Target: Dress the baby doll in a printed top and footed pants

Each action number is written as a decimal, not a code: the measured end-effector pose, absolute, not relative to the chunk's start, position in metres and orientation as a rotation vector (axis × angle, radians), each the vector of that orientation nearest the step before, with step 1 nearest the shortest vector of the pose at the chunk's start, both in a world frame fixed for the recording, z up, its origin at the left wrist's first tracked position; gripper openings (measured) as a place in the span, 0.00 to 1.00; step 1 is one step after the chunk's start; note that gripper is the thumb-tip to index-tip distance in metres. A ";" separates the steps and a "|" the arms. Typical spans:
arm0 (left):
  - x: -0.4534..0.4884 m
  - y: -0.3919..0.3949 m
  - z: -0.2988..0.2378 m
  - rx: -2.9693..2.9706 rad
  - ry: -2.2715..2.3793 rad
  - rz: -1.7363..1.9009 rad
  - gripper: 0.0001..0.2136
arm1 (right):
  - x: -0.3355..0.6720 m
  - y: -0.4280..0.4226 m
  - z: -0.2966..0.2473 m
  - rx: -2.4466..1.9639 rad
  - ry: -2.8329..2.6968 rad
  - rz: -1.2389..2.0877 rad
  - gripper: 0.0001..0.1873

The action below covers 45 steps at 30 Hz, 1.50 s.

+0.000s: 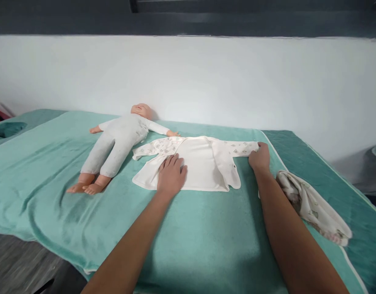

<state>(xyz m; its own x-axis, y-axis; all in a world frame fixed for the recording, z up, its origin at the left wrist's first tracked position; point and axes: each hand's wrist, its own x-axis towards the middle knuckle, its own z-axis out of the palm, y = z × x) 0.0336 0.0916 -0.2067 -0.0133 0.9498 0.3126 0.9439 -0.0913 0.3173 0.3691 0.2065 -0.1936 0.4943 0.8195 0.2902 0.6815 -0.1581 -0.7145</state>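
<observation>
A small white baby shirt [200, 167] with patterned sleeves lies spread open on the green blanket [218, 228]. My left hand [172, 174] rests flat on its left front panel, fingers stretched out. At the far end of the right sleeve, my right hand [260, 157] is closed on the cuff, and the sleeve is straight out to the side. A baby doll [123, 132] with a white cloth body lies on its back to the left. One doll hand touches or nearly touches the shirt's upper left edge; I cannot tell which.
A crumpled patterned cloth [313, 206] lies to the right, beside my right forearm. A white wall [206, 81] stands behind the bed. Darker green cover [335, 196] shows along the right side. Grey floor [19, 261] is visible at the lower left.
</observation>
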 end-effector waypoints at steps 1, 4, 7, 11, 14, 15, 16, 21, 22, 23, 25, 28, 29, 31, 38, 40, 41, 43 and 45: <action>0.034 0.091 -0.207 2.201 2.107 0.717 0.19 | 0.369 0.205 -0.192 -1.904 -1.232 0.195 0.28; 0.033 0.091 -0.206 2.201 2.104 0.722 0.19 | 0.368 0.198 -0.186 -1.847 -1.238 0.085 0.27; 0.033 0.091 -0.206 2.199 2.103 0.728 0.18 | 0.359 0.189 -0.180 -1.695 -1.360 -0.009 0.23; 0.033 0.092 -0.206 2.198 2.108 0.740 0.18 | 0.332 0.181 -0.178 -1.690 -1.581 0.195 0.20; 0.034 0.092 -0.206 2.191 2.112 0.747 0.17 | 0.307 0.176 -0.181 -1.566 -1.835 0.154 0.25; 0.034 0.092 -0.206 2.190 2.112 0.750 0.17 | 0.299 0.173 -0.182 -1.512 -1.917 0.137 0.28; 0.034 0.092 -0.205 2.190 2.112 0.752 0.17 | 0.291 0.170 -0.185 -1.479 -1.994 0.147 0.30; 0.034 0.092 -0.205 2.185 2.113 0.758 0.18 | 0.256 0.150 -0.198 -1.605 -2.329 0.148 0.37; 0.034 0.092 -0.205 2.186 2.111 0.759 0.18 | 0.252 0.146 -0.200 -1.630 -2.366 0.104 0.38; 0.034 0.092 -0.205 2.187 2.109 0.761 0.18 | 0.249 0.144 -0.201 -1.648 -2.387 0.065 0.38; 0.034 0.092 -0.205 2.183 2.106 0.771 0.17 | 0.247 0.141 -0.201 -1.673 -2.397 0.024 0.39; 0.034 0.093 -0.205 2.161 2.101 0.805 0.16 | 0.249 0.143 -0.201 -1.668 -2.387 0.010 0.38; 0.034 0.092 -0.204 2.151 2.095 0.822 0.15 | 0.251 0.144 -0.201 -1.656 -2.386 0.018 0.37; 0.034 0.092 -0.204 2.127 2.076 0.872 0.15 | 0.254 0.147 -0.202 -1.641 -2.381 0.065 0.36; 0.030 0.092 -0.204 2.023 1.993 1.077 0.13 | 0.226 0.149 -0.166 -1.399 -2.133 0.267 0.29; 0.028 0.091 -0.205 2.007 1.953 1.158 0.13 | 0.193 0.151 -0.148 -1.311 -2.083 0.373 0.27; 0.028 0.090 -0.206 1.994 1.931 1.214 0.13 | 0.175 0.154 -0.141 -1.335 -2.074 0.474 0.26; 0.028 0.087 -0.205 1.958 1.886 1.360 0.13 | 0.138 0.163 -0.135 -1.501 -2.096 0.623 0.25; 0.027 0.082 -0.203 1.911 1.842 1.529 0.13 | 0.111 0.174 -0.139 -1.712 -2.115 0.632 0.25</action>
